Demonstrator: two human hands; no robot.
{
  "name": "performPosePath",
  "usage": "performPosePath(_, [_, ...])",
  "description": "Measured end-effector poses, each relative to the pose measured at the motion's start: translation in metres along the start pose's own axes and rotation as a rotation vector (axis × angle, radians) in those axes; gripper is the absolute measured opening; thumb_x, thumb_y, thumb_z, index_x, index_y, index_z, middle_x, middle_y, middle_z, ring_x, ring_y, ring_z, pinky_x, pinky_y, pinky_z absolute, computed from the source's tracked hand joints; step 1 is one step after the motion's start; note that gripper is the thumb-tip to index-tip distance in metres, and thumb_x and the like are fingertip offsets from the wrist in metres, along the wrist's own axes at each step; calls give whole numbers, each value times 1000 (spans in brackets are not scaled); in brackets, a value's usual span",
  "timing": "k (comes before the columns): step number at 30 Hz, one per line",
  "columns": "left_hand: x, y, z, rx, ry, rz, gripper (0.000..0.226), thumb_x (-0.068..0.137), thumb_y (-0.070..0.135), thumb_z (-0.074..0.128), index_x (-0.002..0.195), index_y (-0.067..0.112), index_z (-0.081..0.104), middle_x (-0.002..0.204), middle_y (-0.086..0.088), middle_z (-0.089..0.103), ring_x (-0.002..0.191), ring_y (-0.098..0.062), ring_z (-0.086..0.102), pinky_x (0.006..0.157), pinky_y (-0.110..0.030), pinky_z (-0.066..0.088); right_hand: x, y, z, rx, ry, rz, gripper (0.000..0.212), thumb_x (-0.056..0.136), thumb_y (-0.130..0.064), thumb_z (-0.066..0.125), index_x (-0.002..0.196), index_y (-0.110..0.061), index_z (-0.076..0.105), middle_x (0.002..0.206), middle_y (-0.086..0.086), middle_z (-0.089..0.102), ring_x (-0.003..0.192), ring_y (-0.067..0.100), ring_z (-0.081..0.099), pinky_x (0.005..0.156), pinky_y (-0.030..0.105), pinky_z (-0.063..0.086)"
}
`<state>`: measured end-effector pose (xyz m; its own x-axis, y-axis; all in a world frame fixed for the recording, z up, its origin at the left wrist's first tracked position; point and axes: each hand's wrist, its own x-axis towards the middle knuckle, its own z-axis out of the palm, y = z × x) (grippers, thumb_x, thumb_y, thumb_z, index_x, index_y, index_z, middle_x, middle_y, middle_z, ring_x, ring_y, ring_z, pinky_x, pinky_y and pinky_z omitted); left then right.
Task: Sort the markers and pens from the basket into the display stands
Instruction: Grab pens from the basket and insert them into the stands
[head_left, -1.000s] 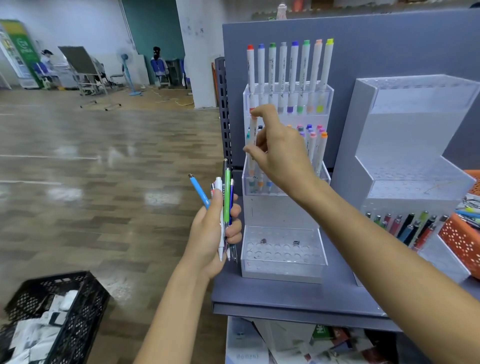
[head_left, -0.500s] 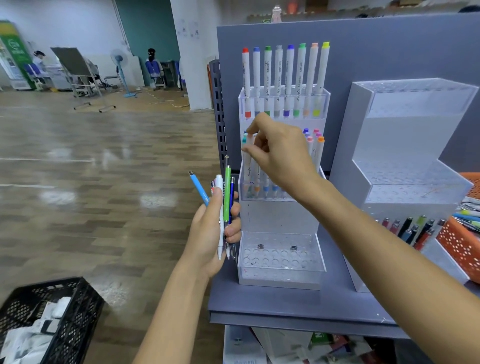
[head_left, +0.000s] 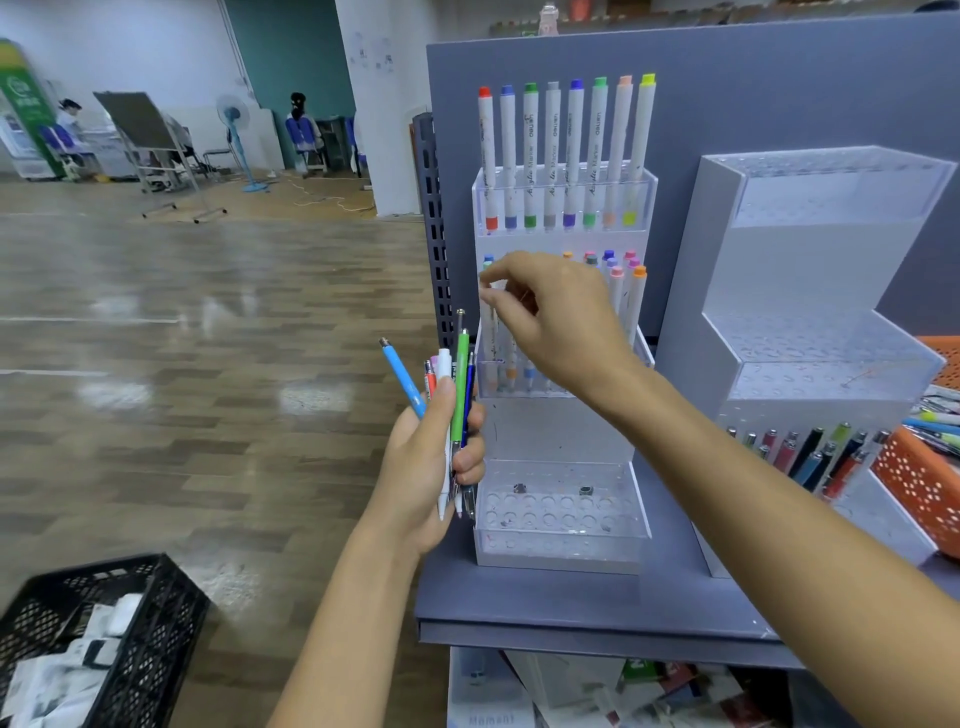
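Your right hand (head_left: 545, 317) has lowered the teal-capped marker (head_left: 490, 332) into the marker stand's (head_left: 563, 543) middle tier. Its fingers curl at the barrel, but you can't tell whether they grip. Your left hand (head_left: 423, 467) clutches a bunch of pens (head_left: 459, 387) yet to be placed, and the orange basket (head_left: 914, 480) holds more.

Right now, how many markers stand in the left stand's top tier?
8, side by side, left to right: red, blue, green, grey, violet, light green, peach, yellow. None seems hidden.

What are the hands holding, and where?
Left hand grips a bunch of pens round their middles. Right hand touches a marker below its cap; grip unclear.
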<state>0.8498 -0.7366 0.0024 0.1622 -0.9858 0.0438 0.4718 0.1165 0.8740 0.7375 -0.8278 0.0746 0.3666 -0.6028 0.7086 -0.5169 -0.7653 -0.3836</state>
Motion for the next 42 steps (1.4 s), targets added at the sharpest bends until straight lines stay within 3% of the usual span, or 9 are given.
performPosePath(6, [-2,-2,5,23,-45,70,16,92,25,54,87,11,47,67,3,51,40,-4,31,37,-15,26,-38,-10,-3,291,-41,236,23,89,-25,63,110,-16,62,77,-7,65,71,5,61,72,21,50])
performPosePath(10, [-1,-2,11,301,-7,151,18,100,15,44,83,11,43,61,9,47,41,-7,31,39,-17,26,-45,-16,-8,226,-26,172,20,82,-31,72,96,-19,65,72,-7,57,66,7,54,63,16,42])
performPosePath(14, [-2,-3,19,494,13,208,14,101,15,41,89,8,44,60,11,45,43,-8,36,41,-19,30,-43,-19,-13,240,-216,225,17,80,-27,73,96,-24,68,56,-9,51,60,1,50,58,9,36])
performPosePath(19, [-5,-3,23,520,-14,196,9,98,14,47,91,21,47,62,15,52,45,-8,43,42,-19,35,-40,-15,-13,341,-283,345,20,77,-21,77,95,-22,67,62,-6,53,58,6,50,62,34,52])
performPosePath(23, [-5,-4,21,490,-39,180,4,97,9,48,97,14,48,65,15,55,45,-8,44,42,-19,35,-37,-15,-14,491,-315,428,17,74,-13,80,81,-19,66,64,-2,53,56,8,52,56,32,51])
performPosePath(28, [-4,-3,9,355,-64,151,22,88,16,61,94,4,44,63,4,47,44,-6,38,41,-17,33,-23,-6,-26,751,-205,532,16,79,-1,72,82,-14,63,77,7,60,69,14,62,66,27,58])
performPosePath(33, [-3,-3,1,267,-55,114,7,94,11,54,93,9,47,79,-1,51,45,-6,36,41,-17,31,-2,3,-42,870,173,487,20,83,3,67,90,-14,58,80,5,62,71,16,68,69,31,58])
performPosePath(38, [-2,-5,-8,165,-41,97,16,89,24,51,92,9,45,78,0,52,45,-7,37,41,-17,31,7,15,-50,634,329,297,24,81,-4,67,87,-22,52,93,13,68,83,20,70,70,36,59])
performPosePath(42, [-2,-5,-10,108,-63,88,18,85,26,50,92,9,46,76,-1,53,43,-6,35,40,-16,30,7,18,-43,444,307,216,22,82,-8,68,90,-23,54,86,-5,66,81,13,68,71,35,59])
